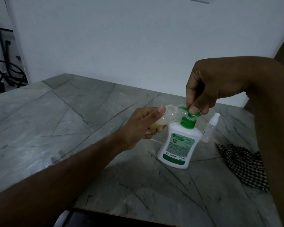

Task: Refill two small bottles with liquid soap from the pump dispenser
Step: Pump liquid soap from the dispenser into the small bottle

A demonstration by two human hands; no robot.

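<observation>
A white pump dispenser (pixel 179 145) with a green label and green pump head (pixel 188 117) stands on the grey marble table (pixel 72 120). My left hand (pixel 143 126) grips a small clear bottle (pixel 56 119), tilted, with its mouth at the pump's spout and pale yellowish soap inside. My right hand (pixel 208 86) comes from above, its fingers curled on the green pump head. A second small clear bottle (pixel 210 128) with a white spray cap stands just behind the dispenser to the right.
A black-and-white checked cloth (pixel 243 164) lies at the table's right edge. A white wall runs behind the table. Dark hoses and a stand are at far left (pixel 7 71). The table's near edge is at the bottom.
</observation>
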